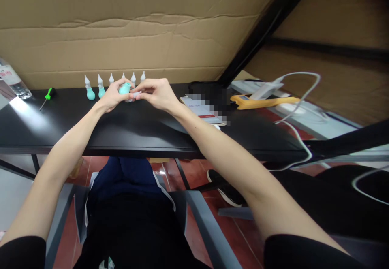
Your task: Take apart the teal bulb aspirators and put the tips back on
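My left hand (111, 97) is wrapped around a teal rubber bulb (124, 88), its open neck tilted up and to the right. Close beside it, my right hand (159, 92) pinches a small white plastic nozzle (137, 94) between thumb and fingers. The two hands nearly meet, and whether the nozzle touches the bulb is unclear. Behind them stands a row of several bulb nasal aspirators with white tips upward; the leftmost aspirator (90, 94) shows whole, while my hands partly hide others.
A screwdriver (48, 96) with a green and black handle and a water bottle (13, 78) are at the left of the black table (130, 133). To the right lie a phone-like device (203, 111), a yellow tool (264, 102) and white cables (299, 135). Cardboard (136, 46) rises behind.
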Motion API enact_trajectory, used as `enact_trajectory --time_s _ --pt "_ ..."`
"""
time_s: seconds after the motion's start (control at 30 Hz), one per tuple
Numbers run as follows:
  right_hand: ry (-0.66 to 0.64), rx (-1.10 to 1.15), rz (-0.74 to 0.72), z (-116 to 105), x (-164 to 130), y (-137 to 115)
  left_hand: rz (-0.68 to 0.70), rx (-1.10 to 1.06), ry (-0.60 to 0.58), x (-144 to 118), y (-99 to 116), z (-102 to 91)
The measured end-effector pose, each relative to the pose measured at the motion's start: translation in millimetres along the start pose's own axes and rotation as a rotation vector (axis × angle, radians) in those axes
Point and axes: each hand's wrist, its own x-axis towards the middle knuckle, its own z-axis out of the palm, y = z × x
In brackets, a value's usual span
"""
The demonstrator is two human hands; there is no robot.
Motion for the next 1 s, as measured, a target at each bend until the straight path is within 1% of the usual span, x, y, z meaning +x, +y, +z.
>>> enact_trajectory --time_s 0.1,0.3,0.4,0.5,0.6,0.7,0.8,0.9,1.0 --pt "0.006 -0.023 0.004 0.5 -0.7 3.8 0.001 0.000 0.014 1.1 -1.2 2.8" --pt "0.010 -0.263 -0.136 3.9 -1.1 10.7 0.027 0.027 0.103 6.4 -6.4 3.0" --pt "0.028 -0.318 -0.148 8.7 -2.1 11.8 0.008 0.053 0.138 7.1 -7.0 1.2" --pt "0.049 -0.302 -0.123 11.0 -2.6 14.0 -0.004 0.064 0.156 6.2 -5.6 1.6" --pt "0.035 -0.265 -0.111 11.0 -1.4 16.6 -0.004 0.060 0.147 5.1 -3.9 2.5" --pt "0.015 -0.272 -0.144 11.0 1.9 14.8 0.027 0.076 0.145 5.7 -2.9 0.0" --pt "0.014 -0.290 -0.186 10.1 5.8 7.9 0.071 0.118 0.121 7.8 -2.6 -5.9" --pt "0.039 -0.244 -0.153 5.4 9.0 1.8 0.100 0.129 0.096 9.3 -3.1 -11.8" --pt "0.104 -0.154 -0.106 -2.5 10.9 2.0 0.096 0.180 0.052 8.4 -2.1 -16.0"
